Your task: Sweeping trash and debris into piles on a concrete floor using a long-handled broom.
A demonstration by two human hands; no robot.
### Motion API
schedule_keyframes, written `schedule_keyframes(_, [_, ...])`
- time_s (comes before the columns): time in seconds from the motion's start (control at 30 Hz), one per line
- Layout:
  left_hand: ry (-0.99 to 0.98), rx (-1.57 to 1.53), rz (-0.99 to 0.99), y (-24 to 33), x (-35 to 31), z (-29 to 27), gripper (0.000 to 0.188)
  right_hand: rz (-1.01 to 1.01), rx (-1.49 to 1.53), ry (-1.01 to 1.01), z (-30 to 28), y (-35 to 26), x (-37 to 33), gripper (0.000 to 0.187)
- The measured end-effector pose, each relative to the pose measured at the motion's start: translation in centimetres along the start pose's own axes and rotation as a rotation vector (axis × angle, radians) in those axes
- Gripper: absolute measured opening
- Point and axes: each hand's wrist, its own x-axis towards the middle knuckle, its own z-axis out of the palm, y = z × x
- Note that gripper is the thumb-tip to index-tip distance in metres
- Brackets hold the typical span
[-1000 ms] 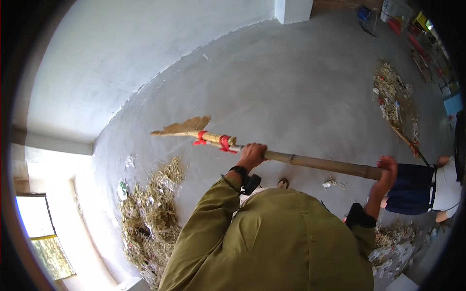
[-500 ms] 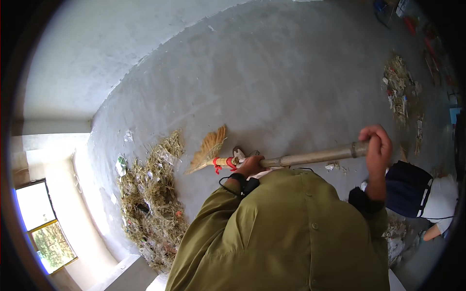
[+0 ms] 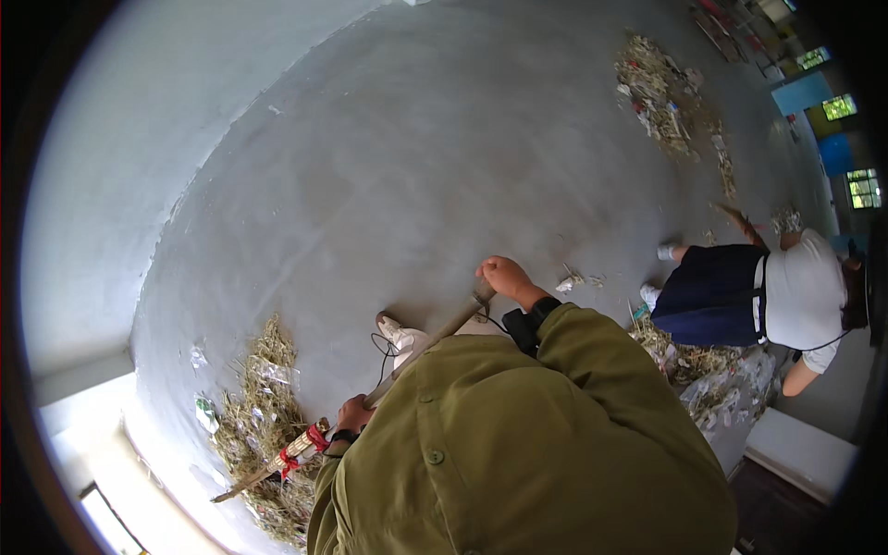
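I hold a long broom with a pale wooden handle (image 3: 435, 338) that slants from upper right down to lower left. My right hand (image 3: 504, 276) grips the top end of the handle. My left hand (image 3: 354, 413) grips it low down, just above the red binding (image 3: 308, 444). The straw broom head (image 3: 250, 479) lies in a pile of dry straw and litter (image 3: 254, 407) at the lower left, beside the wall. My olive-green sleeves and shirt hide the middle of the handle's lower side.
The floor is grey concrete (image 3: 416, 166), with a pale wall (image 3: 111, 185) on the left. Another litter pile (image 3: 661, 92) lies at the far right. A person in a white top and dark skirt (image 3: 777, 296) bends over a third pile (image 3: 712, 370) with a broom.
The broom head has swung down and left from the open floor into the straw pile by the wall. Both my hands stayed on the handle, which now slants steeply.
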Motion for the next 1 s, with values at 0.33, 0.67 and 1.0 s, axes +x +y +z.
schedule_keyframes(0.33, [0.021,0.104,0.109,2.8,3.6,-3.7,0.042,-0.021,0.272,0.195,-3.5,-1.1,-2.3,0.024])
schedule_keyframes(0.67, [0.146,0.328,0.392,14.0,7.7,-5.5,0.037,-0.161,0.343,0.55,-12.4,2.7,-10.7,0.023])
schedule_keyframes(1.0, [0.565,0.209,0.709,23.9,9.7,-12.6,0.025,-0.352,0.195,0.654,-18.3,-8.5,-18.8,0.029])
